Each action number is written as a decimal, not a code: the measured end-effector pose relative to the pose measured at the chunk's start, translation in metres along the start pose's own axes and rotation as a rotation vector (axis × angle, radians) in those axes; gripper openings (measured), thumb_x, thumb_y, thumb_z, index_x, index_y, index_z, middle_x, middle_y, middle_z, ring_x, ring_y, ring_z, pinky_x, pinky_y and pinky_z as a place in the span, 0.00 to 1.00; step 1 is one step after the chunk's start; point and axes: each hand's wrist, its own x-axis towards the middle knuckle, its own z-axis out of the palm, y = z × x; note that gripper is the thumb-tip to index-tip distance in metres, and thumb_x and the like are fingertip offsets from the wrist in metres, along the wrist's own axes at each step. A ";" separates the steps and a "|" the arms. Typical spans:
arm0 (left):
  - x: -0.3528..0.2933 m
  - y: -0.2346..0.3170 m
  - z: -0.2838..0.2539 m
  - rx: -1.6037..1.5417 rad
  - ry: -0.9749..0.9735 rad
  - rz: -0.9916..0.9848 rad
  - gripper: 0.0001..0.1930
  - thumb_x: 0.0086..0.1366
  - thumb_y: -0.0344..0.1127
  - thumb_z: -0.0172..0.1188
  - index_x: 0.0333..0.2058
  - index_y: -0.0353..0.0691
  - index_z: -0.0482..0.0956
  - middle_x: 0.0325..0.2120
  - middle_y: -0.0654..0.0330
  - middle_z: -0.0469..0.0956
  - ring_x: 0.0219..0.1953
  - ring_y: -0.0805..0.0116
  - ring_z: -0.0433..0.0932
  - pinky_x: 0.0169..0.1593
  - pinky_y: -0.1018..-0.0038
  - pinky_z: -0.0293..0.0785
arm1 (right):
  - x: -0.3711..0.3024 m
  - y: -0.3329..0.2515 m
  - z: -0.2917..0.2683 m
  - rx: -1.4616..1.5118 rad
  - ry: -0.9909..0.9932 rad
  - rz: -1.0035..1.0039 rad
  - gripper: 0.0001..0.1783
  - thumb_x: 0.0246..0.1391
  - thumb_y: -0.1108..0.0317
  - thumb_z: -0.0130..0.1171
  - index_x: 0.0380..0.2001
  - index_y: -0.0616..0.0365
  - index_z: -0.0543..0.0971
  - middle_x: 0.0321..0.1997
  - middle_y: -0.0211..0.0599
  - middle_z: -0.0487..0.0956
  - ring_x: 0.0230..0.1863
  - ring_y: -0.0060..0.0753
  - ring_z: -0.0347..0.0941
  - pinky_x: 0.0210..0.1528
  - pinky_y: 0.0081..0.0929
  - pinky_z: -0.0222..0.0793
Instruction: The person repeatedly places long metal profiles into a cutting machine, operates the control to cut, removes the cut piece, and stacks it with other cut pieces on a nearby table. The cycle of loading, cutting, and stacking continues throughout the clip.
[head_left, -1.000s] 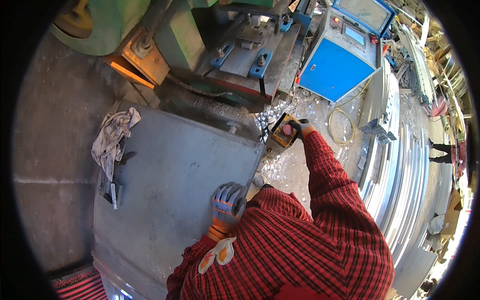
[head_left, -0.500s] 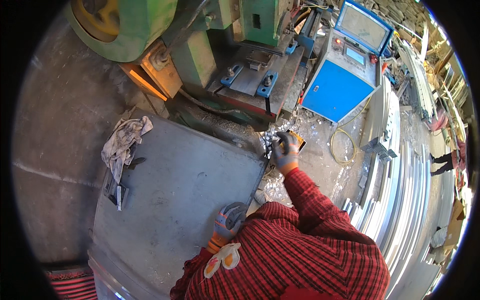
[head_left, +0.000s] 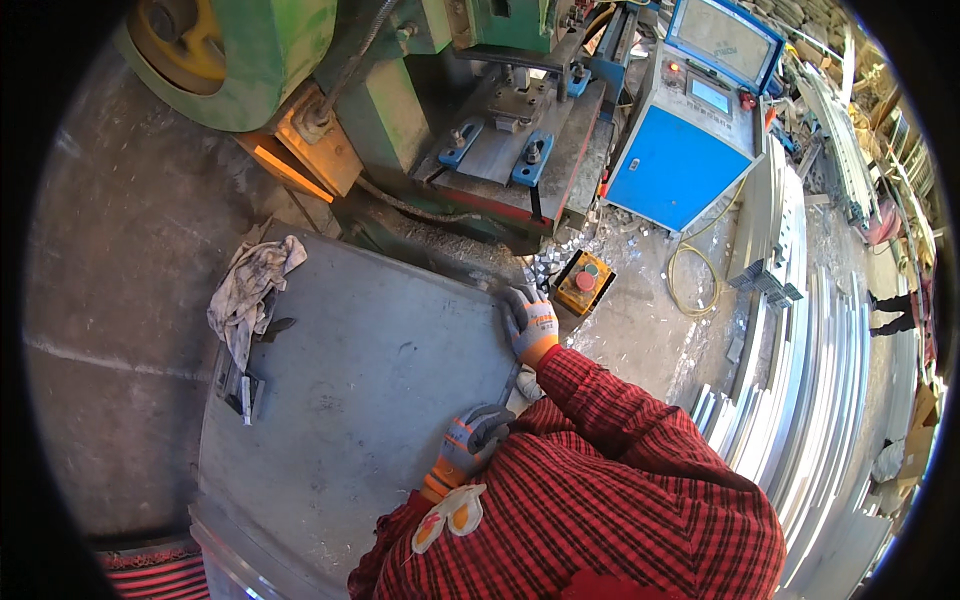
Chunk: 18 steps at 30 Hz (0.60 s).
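Note:
My right hand [head_left: 531, 324], in a grey and orange work glove, rests at the far right corner of the grey metal table [head_left: 350, 380]. Its fingers are partly spread, and no object shows in them. A yellow button box [head_left: 584, 283] with a red and a green button stands just beyond this hand, apart from it. At the table's near right edge, close to my body, my left hand [head_left: 468, 446] is curled in a matching glove. Its palm and whatever may be inside are hidden.
A green press [head_left: 400, 115] with a die [head_left: 512, 112] and blue clamps stands ahead. A blue control cabinet [head_left: 675, 165] is to its right. Long metal profiles [head_left: 800, 400] lie at right. A rag [head_left: 250, 285] hangs over the table's left edge. Metal scraps litter the floor.
My right hand has left the button box and drawn back to the table corner, uncovering the buttons. More of the die shows beneath the press head. My left hand stays almost still.

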 end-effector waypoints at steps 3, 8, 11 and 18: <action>-0.002 -0.004 0.002 0.005 -0.008 -0.014 0.16 0.61 0.32 0.60 0.48 0.38 0.79 0.46 0.49 0.80 0.47 0.47 0.79 0.51 0.58 0.75 | 0.000 0.001 0.000 0.012 0.011 -0.022 0.19 0.56 0.67 0.56 0.52 0.51 0.76 0.51 0.44 0.76 0.54 0.54 0.69 0.58 0.45 0.65; 0.001 0.004 0.001 0.025 0.013 -0.037 0.15 0.60 0.31 0.60 0.47 0.38 0.80 0.46 0.49 0.80 0.47 0.49 0.79 0.52 0.59 0.75 | 0.001 0.003 -0.001 0.132 0.088 -0.088 0.18 0.56 0.69 0.55 0.51 0.53 0.76 0.49 0.45 0.77 0.52 0.55 0.70 0.56 0.46 0.66; 0.002 0.006 0.001 0.013 0.018 -0.041 0.15 0.60 0.31 0.61 0.48 0.38 0.80 0.46 0.50 0.80 0.47 0.49 0.79 0.52 0.59 0.75 | 0.001 0.007 0.002 0.168 0.115 -0.114 0.16 0.57 0.70 0.55 0.49 0.54 0.77 0.48 0.46 0.78 0.51 0.56 0.71 0.55 0.46 0.66; -0.001 -0.003 0.002 0.025 0.015 -0.021 0.16 0.60 0.31 0.61 0.48 0.39 0.80 0.46 0.50 0.80 0.47 0.48 0.78 0.51 0.59 0.75 | 0.002 0.007 0.002 0.226 0.152 -0.123 0.14 0.58 0.71 0.54 0.47 0.56 0.78 0.45 0.45 0.79 0.49 0.54 0.72 0.54 0.45 0.66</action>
